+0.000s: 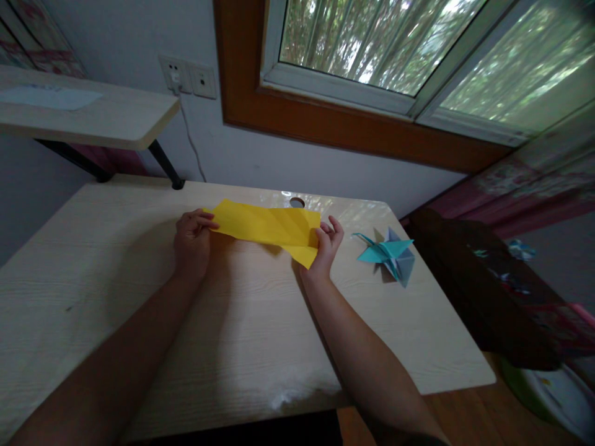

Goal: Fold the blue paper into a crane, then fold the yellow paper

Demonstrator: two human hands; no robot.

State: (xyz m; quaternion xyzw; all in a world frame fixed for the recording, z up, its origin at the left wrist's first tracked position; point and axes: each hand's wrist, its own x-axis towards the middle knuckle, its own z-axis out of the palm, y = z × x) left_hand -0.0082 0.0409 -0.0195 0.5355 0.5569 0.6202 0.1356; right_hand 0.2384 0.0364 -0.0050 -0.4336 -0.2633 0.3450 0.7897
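A yellow sheet of paper (269,224), folded and creased, is held just above the light wooden desk (139,297). My left hand (191,243) pinches its left end between thumb and fingers. My right hand (326,244) grips its right end, where a lower corner hangs down. A blue folded paper crane (389,255) lies on the desk to the right of my right hand, apart from it.
A round cable hole (297,202) sits at the desk's far edge. A raised shelf (83,114) stands at the back left, below wall sockets (188,77) with a cable. A window is above. A dark bag (483,285) lies off the desk's right edge.
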